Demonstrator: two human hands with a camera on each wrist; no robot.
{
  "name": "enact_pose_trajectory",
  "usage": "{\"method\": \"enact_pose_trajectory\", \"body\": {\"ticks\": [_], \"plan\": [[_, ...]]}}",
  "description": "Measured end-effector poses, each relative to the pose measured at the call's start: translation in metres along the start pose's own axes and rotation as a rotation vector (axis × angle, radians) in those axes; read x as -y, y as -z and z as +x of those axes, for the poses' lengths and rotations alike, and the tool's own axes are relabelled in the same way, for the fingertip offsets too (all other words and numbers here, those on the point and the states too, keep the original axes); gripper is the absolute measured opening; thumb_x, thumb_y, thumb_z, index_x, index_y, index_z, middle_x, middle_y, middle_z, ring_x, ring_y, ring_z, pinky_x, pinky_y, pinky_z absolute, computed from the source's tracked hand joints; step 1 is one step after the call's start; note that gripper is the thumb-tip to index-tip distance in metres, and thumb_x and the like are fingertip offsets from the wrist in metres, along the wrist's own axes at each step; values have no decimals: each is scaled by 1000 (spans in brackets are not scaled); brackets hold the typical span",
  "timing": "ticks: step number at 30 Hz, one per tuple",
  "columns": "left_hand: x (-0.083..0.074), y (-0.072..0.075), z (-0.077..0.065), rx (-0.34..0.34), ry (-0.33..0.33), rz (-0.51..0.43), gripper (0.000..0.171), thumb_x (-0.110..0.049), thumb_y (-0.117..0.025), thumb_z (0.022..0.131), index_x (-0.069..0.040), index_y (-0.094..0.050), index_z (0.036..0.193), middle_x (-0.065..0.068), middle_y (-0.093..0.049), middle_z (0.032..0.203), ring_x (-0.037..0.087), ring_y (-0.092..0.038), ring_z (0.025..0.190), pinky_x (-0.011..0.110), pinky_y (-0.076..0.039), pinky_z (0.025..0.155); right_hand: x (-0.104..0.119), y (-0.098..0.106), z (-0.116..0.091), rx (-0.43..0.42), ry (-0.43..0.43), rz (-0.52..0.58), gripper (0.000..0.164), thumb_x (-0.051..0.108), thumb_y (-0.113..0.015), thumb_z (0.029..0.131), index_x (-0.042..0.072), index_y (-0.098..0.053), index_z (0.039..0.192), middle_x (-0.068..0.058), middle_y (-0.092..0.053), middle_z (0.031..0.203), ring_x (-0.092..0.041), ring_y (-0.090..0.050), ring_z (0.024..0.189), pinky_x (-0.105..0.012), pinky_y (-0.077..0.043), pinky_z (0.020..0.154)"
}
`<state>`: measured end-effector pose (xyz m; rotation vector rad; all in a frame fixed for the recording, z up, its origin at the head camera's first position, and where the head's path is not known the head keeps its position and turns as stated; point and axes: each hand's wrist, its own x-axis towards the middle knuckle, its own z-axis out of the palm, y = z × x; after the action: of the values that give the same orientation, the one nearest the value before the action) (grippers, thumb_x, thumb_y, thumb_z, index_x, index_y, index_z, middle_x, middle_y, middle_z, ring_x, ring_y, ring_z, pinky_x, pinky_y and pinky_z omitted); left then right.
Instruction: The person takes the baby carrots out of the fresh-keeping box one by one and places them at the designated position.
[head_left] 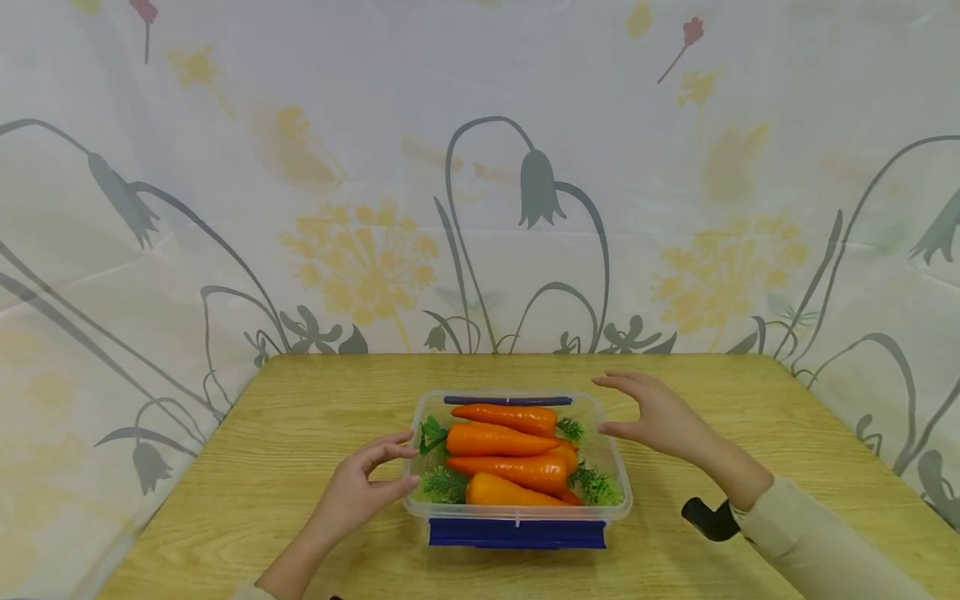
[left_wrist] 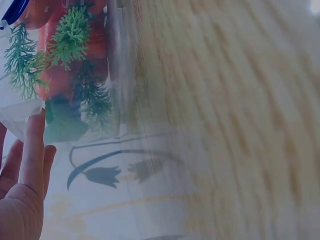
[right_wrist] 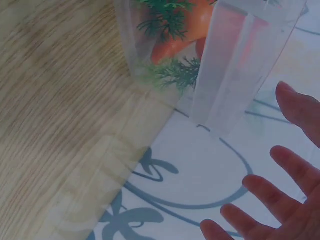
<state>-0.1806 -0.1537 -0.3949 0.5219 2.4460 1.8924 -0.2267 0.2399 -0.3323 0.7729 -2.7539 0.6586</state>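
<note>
Both short ends of the clear box (head_left: pixel 517 511) have a hand beside them. Box sits on the counter (head_left: pixel 247 500), about mid-width; its long axis runs left–right, across the person.

Left hand (head_left: pixel 360 483): thumb and fingers well parted, fingers lightly bent, tips at the left end of the rim. Left wrist view: one fingertip appears to touch a translucent end flap (left_wrist: pixel 20 115); nothing is gripped.

Carrots (head_left: pixel 510 472), inside the box: the main four lie roughly along its long axis, tips alternating. Farthest: tip left, leafy end right. Next nearer: green top (head_left: pixel 432 435) left, tip right. Third: tip left, leaves right. Nearest: broad end left, tip right, slanting slightly toward the person. More orange shows at the right, partly covered; which way those pieces point, cannot tell.

Blue clasps (head_left: pixel 517 533): one along the near long side, one along the far.

Right hand (head_left: pixel 660 412): by the far right corner, thumb and fingers widely spread, holding nothing. Right wrist view: fingertips stand apart from the box; a second translucent flap (right_wrist: pixel 225 65) shows at that end. Black object (head_left: pixel 708 518) at the cuff of the pale sleeve (head_left: pixel 817 533).

Flower-patterned cloth (head_left: pixel 637 275) spans the background.
</note>
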Motion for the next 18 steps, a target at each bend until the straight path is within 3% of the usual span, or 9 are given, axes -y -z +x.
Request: {"method": "enact_pose_trajectory", "body": {"ticks": [13,18], "plan": [[1,-2,0,-48,17,28,29,-11,-74,79,-1,-66,105,13,-48,135,39,-39,125,29,-51,83,10,1,27,150,46,50,47,17,-74,79,5,-60,122,-15,-58,121,-38,-51,112,-53,-43,89],[0,-3,0,-65,17,43,28,-10,-74,79,-1,-66,104,11,-50,134,37,-39,126,37,-48,89,17,-1,38,194,90,63,46,18,-75,79,7,-61,121,-11,-61,117,-34,-54,109,-51,-44,88]]}}
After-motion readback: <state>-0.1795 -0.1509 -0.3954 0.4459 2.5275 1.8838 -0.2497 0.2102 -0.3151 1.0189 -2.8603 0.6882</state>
